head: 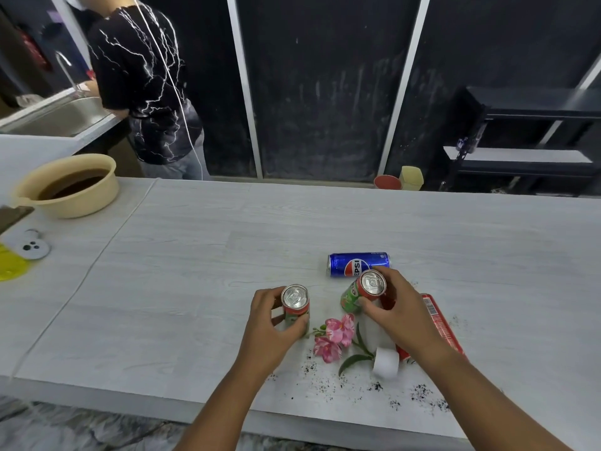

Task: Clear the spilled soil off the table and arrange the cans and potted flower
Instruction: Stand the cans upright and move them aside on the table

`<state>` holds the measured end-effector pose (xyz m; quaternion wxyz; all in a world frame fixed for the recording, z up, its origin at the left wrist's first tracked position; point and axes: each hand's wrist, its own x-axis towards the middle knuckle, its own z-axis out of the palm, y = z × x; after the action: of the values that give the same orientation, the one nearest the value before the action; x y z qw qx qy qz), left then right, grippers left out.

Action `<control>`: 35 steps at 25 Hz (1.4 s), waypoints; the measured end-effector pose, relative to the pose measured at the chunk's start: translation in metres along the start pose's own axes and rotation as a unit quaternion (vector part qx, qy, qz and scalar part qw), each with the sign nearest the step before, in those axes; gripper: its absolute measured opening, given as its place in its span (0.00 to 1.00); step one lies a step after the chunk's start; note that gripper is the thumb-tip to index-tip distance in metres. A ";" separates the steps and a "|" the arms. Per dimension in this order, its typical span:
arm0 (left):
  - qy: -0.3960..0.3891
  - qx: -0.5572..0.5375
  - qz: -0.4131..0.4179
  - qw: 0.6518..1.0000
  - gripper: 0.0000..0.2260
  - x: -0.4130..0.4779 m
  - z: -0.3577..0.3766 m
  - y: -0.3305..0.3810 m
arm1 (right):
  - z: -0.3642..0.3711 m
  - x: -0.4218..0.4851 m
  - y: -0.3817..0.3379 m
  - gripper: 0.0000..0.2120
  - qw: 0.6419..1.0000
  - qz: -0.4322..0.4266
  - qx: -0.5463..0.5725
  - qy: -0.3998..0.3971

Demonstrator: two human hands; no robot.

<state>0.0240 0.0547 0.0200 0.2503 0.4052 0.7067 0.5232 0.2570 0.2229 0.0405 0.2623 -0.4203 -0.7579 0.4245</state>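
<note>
My left hand grips a red and green can that stands upright on the white table. My right hand holds a second red and green can, tilted, its top facing me. Behind it a blue Pepsi can lies on its side. A red can lies on its side under my right forearm. The pink flower with its small white pot lies tipped over between my arms. Dark soil is scattered near the front edge.
A beige basin of brown liquid stands at the far left, with a round white disc and a yellow thing near it. A white cord runs across the table. A person stands at a sink behind. Black shelves at right.
</note>
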 end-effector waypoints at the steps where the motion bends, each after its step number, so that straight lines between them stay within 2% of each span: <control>1: 0.000 -0.002 -0.005 1.000 0.29 0.001 0.002 0.000 | 0.001 0.000 0.001 0.29 1.000 0.000 0.004 0.001; 5: -0.010 0.000 -0.035 0.999 0.30 0.002 0.005 -0.005 | 0.009 0.004 0.001 0.28 1.000 0.008 0.006 0.006; 9: -0.042 -0.002 -0.098 0.994 0.28 0.000 0.007 -0.014 | 0.015 0.010 -0.002 0.33 0.999 0.033 -0.010 -0.025; 12: -0.046 -0.005 -0.113 0.993 0.26 0.001 0.009 -0.015 | 0.018 0.014 -0.004 0.32 0.998 0.039 -0.036 -0.024; 16: -0.028 -0.018 -0.103 0.994 0.26 0.006 0.017 -0.003 | 0.013 0.009 -0.006 0.28 0.999 0.040 0.017 0.022; 20: -0.031 -0.012 -0.073 0.997 0.26 0.016 0.040 0.028 | -0.022 0.000 -0.002 0.27 0.990 0.046 0.099 0.087; 28: -0.121 -0.023 -0.035 0.992 0.31 0.042 0.154 0.095 | -0.145 -0.016 0.058 0.27 0.961 0.072 0.117 0.239; 35: -0.232 0.011 0.012 0.973 0.24 0.056 0.293 0.130 | -0.235 -0.036 0.140 0.25 0.931 0.134 0.095 0.325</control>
<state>0.2617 0.2751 0.0508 0.3970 0.5264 0.6302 0.4100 0.5103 0.3312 0.0361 0.4738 -0.6063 -0.5238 0.3655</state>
